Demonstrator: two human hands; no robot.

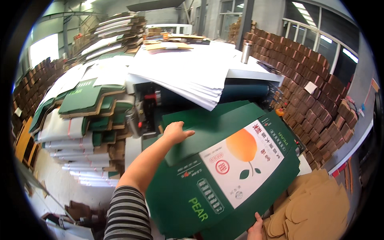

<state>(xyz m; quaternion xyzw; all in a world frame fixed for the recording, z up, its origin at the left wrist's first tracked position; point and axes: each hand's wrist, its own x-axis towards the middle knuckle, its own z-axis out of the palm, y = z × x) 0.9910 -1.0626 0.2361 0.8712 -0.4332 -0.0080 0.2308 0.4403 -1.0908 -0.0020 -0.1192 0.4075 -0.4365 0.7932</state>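
A large flat green printed cardboard sheet (176, 196), with a white panel showing an orange-yellow fruit, lies tilted in front of me. My left hand (175, 133) is over its upper left part, thumb and fingers apart, seeming to touch the green surface. At the near edge, my right hand (256, 228) grips the sheet with the thumb on top; its other fingers are mostly hidden. Behind the sheet is a machine with a dark roller (246, 91). White paper sheets (188, 66) lie fanned on top of the machine, their corners overhanging toward the green sheet.
Brown cardboard blanks (312, 204) are piled at lower right. To the left stands a tall stack of green and white sheets (80, 132). A steel flask (247, 53) stands on the machine top. Bundled brown cardboard (296, 60) lines the right wall.
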